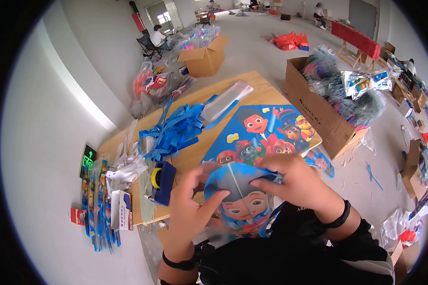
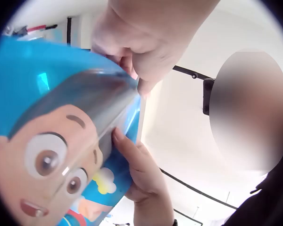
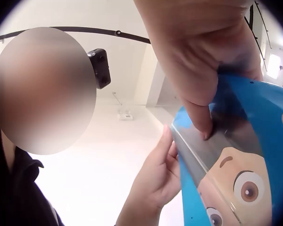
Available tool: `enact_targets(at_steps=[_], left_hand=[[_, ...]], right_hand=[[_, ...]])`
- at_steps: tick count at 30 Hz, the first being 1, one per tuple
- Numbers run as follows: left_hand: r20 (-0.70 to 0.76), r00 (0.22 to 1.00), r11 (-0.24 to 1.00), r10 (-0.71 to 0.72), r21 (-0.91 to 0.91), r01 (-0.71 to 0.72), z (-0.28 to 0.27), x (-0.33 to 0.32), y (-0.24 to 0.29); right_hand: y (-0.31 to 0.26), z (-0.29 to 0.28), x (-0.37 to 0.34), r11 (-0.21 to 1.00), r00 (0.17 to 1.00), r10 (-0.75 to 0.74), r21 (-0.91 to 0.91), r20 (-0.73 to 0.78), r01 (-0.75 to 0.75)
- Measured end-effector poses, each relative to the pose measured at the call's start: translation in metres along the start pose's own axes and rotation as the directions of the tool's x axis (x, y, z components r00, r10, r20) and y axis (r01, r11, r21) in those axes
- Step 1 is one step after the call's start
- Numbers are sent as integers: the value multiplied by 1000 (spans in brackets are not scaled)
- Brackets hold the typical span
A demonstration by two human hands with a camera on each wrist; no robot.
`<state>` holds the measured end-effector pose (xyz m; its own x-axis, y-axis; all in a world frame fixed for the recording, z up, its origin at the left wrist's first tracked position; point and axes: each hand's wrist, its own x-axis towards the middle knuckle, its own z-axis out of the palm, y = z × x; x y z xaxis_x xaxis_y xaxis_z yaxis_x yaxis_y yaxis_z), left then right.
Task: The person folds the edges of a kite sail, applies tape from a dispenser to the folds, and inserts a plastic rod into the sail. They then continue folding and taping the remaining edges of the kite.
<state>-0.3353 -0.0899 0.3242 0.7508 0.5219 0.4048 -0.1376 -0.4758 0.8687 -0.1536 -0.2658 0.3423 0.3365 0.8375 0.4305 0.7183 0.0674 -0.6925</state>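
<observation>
Head view: You held a curved, glossy printed sheet (image 1: 246, 209) before your body, above your lap at the near edge of a wooden table (image 1: 266, 88). It showed a large cartoon face on blue, with a pale line running down across it. Your left hand (image 1: 190, 204) pinched its left side, thumb on the printed front; your right hand (image 1: 297, 183) pinched the upper right part. On the table beyond lay a flat blue cartoon poster (image 1: 247, 151), with a heap of blue ribbons (image 1: 176, 128) to its left and clear plastic sleeves (image 1: 223, 104) between them. A dark blue tape dispenser (image 1: 166, 183) with a yellow roll stood near your left hand, beside tangled white strips (image 1: 128, 168). A full cardboard box (image 1: 304, 99) stood by the table's right edge.

Left wrist view: The sheet filled the left side, its cartoon eyes large. Your left hand, at the top, gripped its upper edge; your right hand, lower down, laid its thumb on the front and clasped the side.

Right wrist view: Your right hand came in from the top, grasping the sheet with one fingertip on the print. Your left hand, below and to the left, held the opposite edge, near the pale line. Behind was a white ceiling (image 3: 104, 174).
</observation>
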Motion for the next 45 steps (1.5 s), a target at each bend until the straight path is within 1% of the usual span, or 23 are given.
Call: enact_targets(at_steps=[2, 5, 7, 8, 9, 12, 14, 17, 18, 22, 25, 26, 27, 28, 30, 33, 35, 36, 37, 39, 41, 43, 45], left_hand=[[169, 974, 977, -148, 179, 118, -14, 1, -4], [135, 958, 956, -252, 185, 225, -21, 0, -20], [81, 977, 968, -198, 175, 181, -21, 5, -19], [23, 989, 976, -148, 163, 143, -21, 7, -19], [21, 989, 977, -144, 164, 138, -22, 10, -19], [22, 984, 977, -174, 127, 170, -30, 23, -23], [43, 969, 968, -242, 81, 238, -34, 34, -24], [73, 940, 939, -334, 108, 326, -50, 54, -60], [79, 951, 949, -298, 130, 286, -52, 62, -71], [135, 923, 923, -360, 197, 331, -58, 97, -107], [267, 916, 917, -300, 345, 200, -54, 118, -153], [273, 873, 874, -405, 395, 283, -51, 125, -165], [280, 872, 875, -402, 397, 277, -44, 132, -178], [248, 899, 865, -360, 449, 222, -35, 137, -194], [194, 941, 838, -276, 528, 137, -17, 149, -237], [105, 960, 796, -259, 587, 151, 20, 175, -276], [69, 958, 801, -278, 567, 191, 48, 191, -299], [52, 970, 807, -239, 565, 169, 59, 196, -338], [35, 979, 813, -202, 563, 148, 69, 199, -363], [-17, 976, 791, -219, 583, 187, 93, 198, -377], [-69, 967, 768, -247, 595, 239, 114, 202, -390], [-100, 961, 672, -258, 696, 253, 128, 203, -398], [-119, 960, 678, -255, 686, 265, 138, 209, -410]], right_hand=[[3, -9, 2, 1000, 999, 9, -17, -47, -9], [14, -24, 4, 997, 996, 73, 11, -43, -72], [47, -24, 1, 968, 968, 251, -9, 2, -251], [82, -17, -7, 975, 989, 126, -172, -80, -138], [105, -11, -14, 976, 989, 121, -173, -82, -134], [154, -3, -33, 960, 970, 239, -135, -47, -244], [178, -2, -45, 864, 866, 493, -161, 82, -477], [213, -8, -68, 867, 868, 495, -85, 30, -492], [227, -10, -76, 884, 892, 451, -118, -34, -452], [238, -38, -76, 826, 829, 558, -131, 49, -548], [270, -51, -75, 840, 850, 521, -127, -77, -527], [268, -63, -65, 810, 823, 559, -146, -104, -568], [269, -74, -56, 776, 793, 595, -164, -131, -609], [281, -81, -49, 798, 850, 504, -295, -154, -526], [302, -91, -31, 805, 878, 446, -353, -173, -478], [332, -97, 0, 765, 902, 383, -478, -201, -431], [364, -95, 15, 501, 922, 232, -775, -309, -386], [365, -96, 23, 422, 885, 343, -789, -316, -446], [367, -90, 25, 417, 882, 342, -789, -324, -451], [371, -62, 16, 355, 933, -23, -876, -358, -327], [343, -40, 2, 631, 955, 137, -720, -261, -288], [338, -19, -26, 690, 954, 242, -659, -178, -299], [347, 9, -55, 717, 944, 320, -632, -75, -293]])
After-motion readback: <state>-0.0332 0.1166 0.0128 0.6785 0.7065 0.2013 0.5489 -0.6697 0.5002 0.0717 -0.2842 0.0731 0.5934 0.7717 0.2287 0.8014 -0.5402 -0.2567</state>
